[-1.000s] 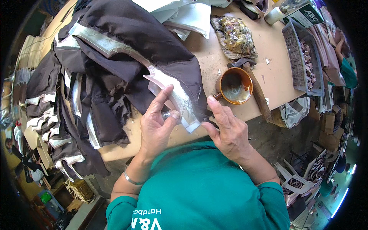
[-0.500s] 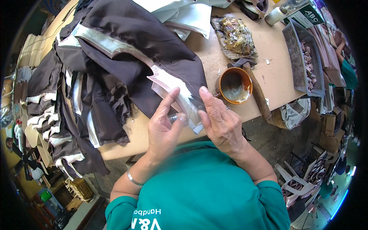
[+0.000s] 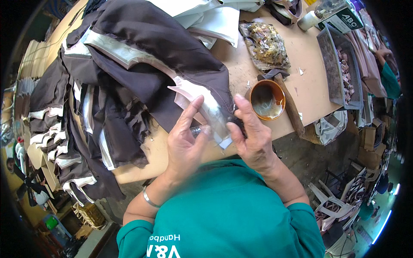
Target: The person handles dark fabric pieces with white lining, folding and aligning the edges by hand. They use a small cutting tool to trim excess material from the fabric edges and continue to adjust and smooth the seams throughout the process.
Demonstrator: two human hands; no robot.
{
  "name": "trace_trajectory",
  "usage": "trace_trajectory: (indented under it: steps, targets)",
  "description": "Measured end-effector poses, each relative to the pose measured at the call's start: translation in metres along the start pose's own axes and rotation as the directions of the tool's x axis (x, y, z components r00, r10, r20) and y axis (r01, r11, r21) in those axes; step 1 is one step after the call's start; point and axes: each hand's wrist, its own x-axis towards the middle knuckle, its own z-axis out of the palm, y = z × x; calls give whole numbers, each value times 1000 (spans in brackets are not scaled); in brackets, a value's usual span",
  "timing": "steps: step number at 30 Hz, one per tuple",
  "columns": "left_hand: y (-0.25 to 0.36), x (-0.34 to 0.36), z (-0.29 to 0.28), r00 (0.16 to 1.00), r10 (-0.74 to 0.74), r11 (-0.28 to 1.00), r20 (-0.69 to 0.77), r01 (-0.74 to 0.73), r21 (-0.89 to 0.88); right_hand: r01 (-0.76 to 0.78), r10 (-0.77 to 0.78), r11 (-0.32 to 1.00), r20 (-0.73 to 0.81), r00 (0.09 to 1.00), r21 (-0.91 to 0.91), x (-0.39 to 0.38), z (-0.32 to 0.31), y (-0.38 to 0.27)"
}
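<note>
My left hand has its index finger on a white, pink-edged strip along the dark brown fabric. A small silvery ribbed thing shows between that finger and thumb; whether it is held is unclear, and the curled fingers are partly hidden. My right hand is at the strip's right side, index and thumb apart, fingertips at the fabric's edge. An orange mug with milky contents stands just beyond it, beside a wooden-handled hammer.
A bag of debris, a grey plastic basket of scraps, white sheets and a bottle lie around the tabletop. Layered dark pieces hang at the left. A co-worker's arm shows at the right.
Both hands and the strip have shifted slightly right since a second ago. My right hand has moved up along the strip's right side, and its fingertips have shifted against the fabric's edge.
</note>
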Motion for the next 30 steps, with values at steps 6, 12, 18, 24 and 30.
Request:
trace_trajectory:
  steps: [6,12,18,24,30]
  targets:
    - [-6,1,-4,999,-28,999,28,29,-39,-155,153,986,31,988,69,1,-17,-2]
    - [-2,2,0,990,-126,965,56,135,-226,-136,125,984,99,987,117,-5,-11,-6]
    - [4,2,1,986,-150,957,73,163,-240,-33,13,972,87,996,232,3,5,4]
    - [-13,-2,0,991,-123,981,57,130,-146,-94,82,987,96,992,133,8,1,3]
    - [-11,2,-1,986,-142,972,86,156,-175,-386,435,766,27,900,514,12,-9,12]
